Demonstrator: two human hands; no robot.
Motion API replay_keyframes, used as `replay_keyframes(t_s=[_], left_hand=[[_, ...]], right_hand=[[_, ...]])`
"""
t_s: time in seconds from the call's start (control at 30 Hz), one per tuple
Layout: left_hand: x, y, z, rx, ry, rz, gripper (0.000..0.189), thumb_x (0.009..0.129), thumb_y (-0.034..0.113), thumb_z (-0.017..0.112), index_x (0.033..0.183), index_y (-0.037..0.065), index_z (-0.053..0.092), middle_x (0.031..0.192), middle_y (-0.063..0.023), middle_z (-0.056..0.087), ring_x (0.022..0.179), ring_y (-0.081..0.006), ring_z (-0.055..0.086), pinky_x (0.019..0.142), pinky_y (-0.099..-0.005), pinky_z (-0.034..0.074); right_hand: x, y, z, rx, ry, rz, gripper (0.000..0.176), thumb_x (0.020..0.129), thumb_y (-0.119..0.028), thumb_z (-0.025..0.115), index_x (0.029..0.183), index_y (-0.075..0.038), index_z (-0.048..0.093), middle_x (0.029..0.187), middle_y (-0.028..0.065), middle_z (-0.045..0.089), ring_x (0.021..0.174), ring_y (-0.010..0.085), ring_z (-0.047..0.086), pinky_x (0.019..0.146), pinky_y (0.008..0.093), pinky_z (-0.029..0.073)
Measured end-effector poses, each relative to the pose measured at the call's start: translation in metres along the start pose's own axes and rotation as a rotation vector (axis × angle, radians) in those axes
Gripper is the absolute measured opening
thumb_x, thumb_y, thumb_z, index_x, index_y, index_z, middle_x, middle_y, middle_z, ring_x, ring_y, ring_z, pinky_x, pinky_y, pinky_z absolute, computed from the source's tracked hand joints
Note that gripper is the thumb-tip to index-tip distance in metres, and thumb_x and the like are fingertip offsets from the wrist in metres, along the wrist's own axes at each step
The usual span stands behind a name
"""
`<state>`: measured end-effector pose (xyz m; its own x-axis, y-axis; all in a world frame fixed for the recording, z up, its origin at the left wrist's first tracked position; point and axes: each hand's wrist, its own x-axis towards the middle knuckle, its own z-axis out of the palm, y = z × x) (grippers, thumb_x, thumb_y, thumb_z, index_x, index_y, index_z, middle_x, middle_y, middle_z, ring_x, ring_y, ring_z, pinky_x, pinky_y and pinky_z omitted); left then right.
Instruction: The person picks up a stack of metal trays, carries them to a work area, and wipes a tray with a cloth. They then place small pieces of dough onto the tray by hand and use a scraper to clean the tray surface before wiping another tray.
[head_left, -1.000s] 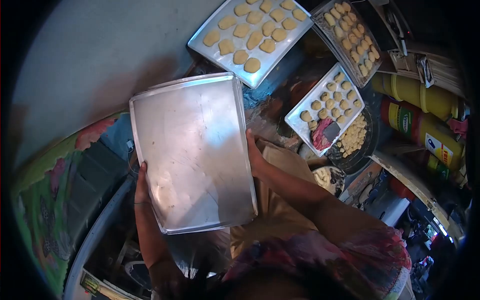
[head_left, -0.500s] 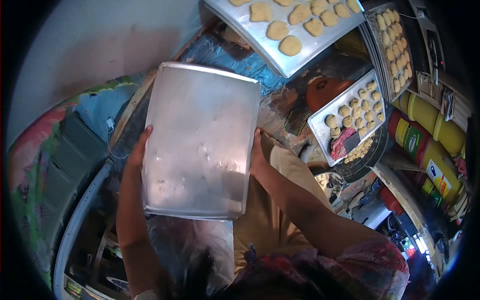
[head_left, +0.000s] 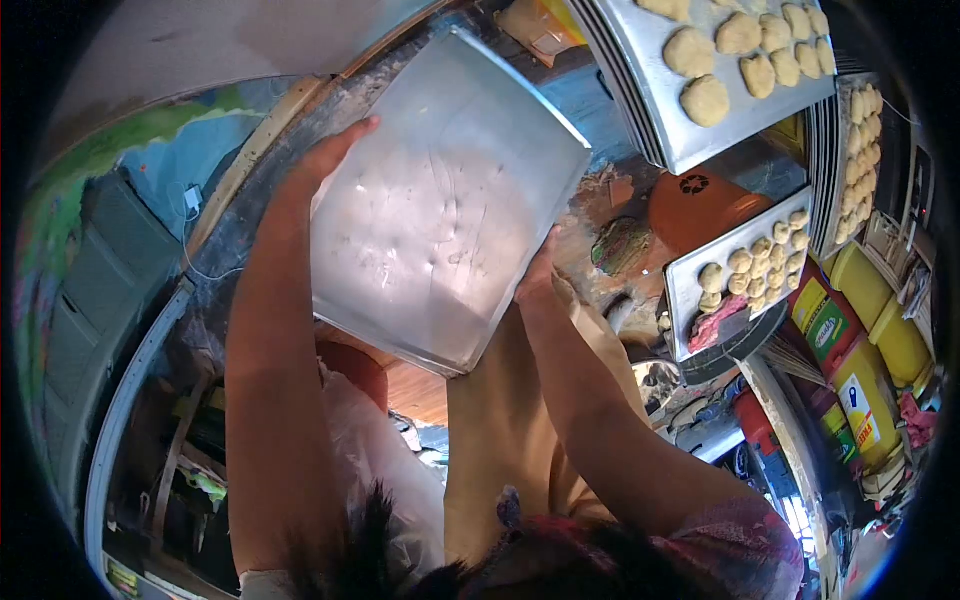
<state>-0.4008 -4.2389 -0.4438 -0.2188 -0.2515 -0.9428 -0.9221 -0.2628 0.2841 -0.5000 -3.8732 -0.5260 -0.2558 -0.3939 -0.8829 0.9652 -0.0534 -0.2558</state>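
I hold an empty metal baking tray [head_left: 445, 210] out in front of me with both hands, its long side tilted up to the right. My left hand [head_left: 335, 152] grips the tray's left edge near the far corner. My right hand [head_left: 540, 272] grips the right edge lower down. The tray's surface is bare and scuffed. Its far corner reaches close to a tray of dough pieces [head_left: 745, 70] at the upper right.
A smaller tray of dough balls [head_left: 750, 270] with a pink cloth lies right of my right hand. Another filled tray [head_left: 860, 130] stands at the far right. Yellow bottles [head_left: 860, 330] line the right edge. An orange lid [head_left: 700, 205] lies between the trays.
I have lifted the empty tray up and away from me and turned it clockwise. My left hand has slid up its left edge. The view has shifted downward.
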Motion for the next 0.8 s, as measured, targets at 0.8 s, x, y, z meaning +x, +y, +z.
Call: replay_keyframes(t_s=[0.8], left_hand=[[0.147,0.023,-0.026,0.115,0.096,-0.034,0.116,0.062,0.081,0.059,0.149,0.012,0.026,0.152,-0.0222,0.021,0.141,-0.0361,0.021,0.113,-0.0531,0.018]], right_hand=[[0.131,0.032,0.031,0.238,0.110,-0.107,0.094,0.080,-0.083,0.024,0.147,-0.017,0.028,0.147,0.0084,0.036,0.133,0.0321,0.035,0.109,0.0481,0.030]])
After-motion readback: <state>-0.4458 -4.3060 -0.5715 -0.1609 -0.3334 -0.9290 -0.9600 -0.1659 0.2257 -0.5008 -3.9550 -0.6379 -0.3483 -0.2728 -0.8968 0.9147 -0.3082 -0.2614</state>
